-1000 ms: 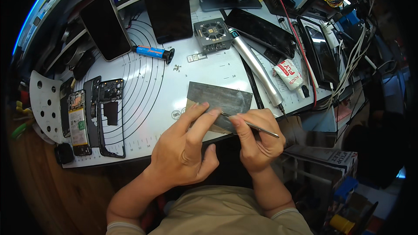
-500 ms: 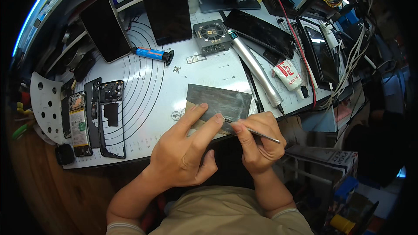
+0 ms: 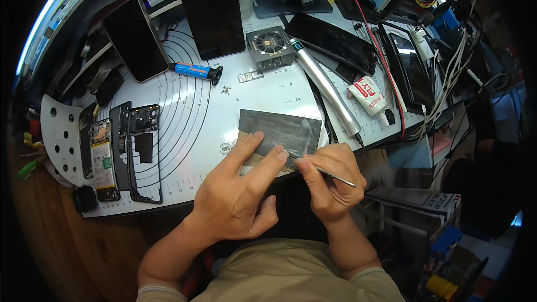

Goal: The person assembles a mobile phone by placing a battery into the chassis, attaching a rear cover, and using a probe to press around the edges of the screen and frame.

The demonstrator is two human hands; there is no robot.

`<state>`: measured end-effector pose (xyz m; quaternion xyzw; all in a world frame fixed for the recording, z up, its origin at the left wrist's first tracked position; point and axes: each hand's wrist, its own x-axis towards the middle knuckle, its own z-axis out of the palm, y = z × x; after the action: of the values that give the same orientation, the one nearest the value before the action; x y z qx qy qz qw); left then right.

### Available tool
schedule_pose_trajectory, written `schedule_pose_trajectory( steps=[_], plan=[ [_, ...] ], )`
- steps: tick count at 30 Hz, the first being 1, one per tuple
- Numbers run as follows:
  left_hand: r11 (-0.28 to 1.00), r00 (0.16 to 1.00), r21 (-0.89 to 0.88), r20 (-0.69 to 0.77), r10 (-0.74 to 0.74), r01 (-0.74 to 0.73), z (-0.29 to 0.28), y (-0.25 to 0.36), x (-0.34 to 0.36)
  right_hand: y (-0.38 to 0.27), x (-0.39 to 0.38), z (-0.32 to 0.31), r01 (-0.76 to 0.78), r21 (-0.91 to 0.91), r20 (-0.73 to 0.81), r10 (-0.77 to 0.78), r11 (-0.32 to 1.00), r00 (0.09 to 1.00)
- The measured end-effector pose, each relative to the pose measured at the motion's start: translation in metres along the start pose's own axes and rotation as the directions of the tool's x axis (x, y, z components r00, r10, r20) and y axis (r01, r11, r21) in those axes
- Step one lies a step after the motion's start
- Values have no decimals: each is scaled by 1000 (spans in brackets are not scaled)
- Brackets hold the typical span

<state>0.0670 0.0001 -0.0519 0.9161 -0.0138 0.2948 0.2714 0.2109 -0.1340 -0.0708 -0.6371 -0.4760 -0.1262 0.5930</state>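
Note:
A dark grey sheet that looks like sandpaper [image 3: 279,128], with pale rub marks and brown material showing under its lower left edge, lies at the mat's front edge. My left hand [image 3: 238,190] rests on it with two fingers stretched out and apart; its thumb hangs clear. One left fingertip presses near the tip of a slim metal tool [image 3: 338,179]. This tool is pinched between the thumb and fingers of my right hand [image 3: 333,182] and held at a slant over the sheet. My fingers hide its working end, so its exact kind is unclear.
Opened phone parts [image 3: 103,159] and a phone frame [image 3: 146,156] lie left. Behind are a blue syringe [image 3: 193,71], tiny screws [image 3: 226,90], a black fan box [image 3: 270,47] and an upright dark screen [image 3: 210,14]. A silver cylindrical tool [image 3: 327,86] and white tube [image 3: 366,96] lie right.
Both hands keep nearly the same pose on the sheet. The metal tool's rear end has shifted slightly left and down; the whole view has moved a little.

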Motion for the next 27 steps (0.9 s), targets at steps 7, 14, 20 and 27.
schedule_pose_trajectory(
  steps=[7, 14, 20, 27],
  plan=[
    [1000, 999, 17, -38, 20, -19, 3, 2, -2, 0, 0, -3, 17, 20, 25, -17, 1000, 1000],
    [998, 996, 65, -84, 6, -1, 5, 3, 0, -4, 4, -2, 13, -1, 39, -13, 1000, 999],
    [978, 971, -158, -178, -161, 134, 2, 3, 5, -14, 10, 3, -129, 47, -6, 130, 990, 992],
    [968, 970, -203, -162, -181, 146, -8, 10, 28, -29, 27, -3, -564, 398, -68, 636, 724, 769]
  ],
)
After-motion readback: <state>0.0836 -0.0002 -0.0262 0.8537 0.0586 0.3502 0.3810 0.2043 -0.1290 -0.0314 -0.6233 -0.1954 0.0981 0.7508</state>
